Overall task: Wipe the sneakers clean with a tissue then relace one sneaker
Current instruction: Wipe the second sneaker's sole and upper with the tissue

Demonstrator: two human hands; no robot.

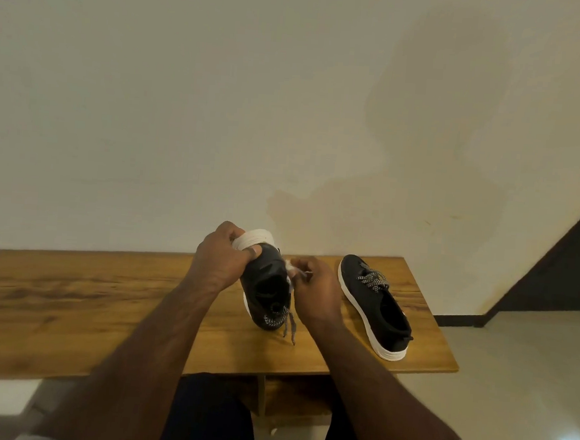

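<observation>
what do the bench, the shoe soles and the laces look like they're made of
Bench: wood or a wood-look top, going by the brown grain streaks; slight sheen.
Sole of the lying sneaker: matte white, probably rubber.
Laces: flat woven cord, black-and-white pattern.
The uppers look like black fabric, though the held sneaker shows some gloss, so I can't be sure.
</observation>
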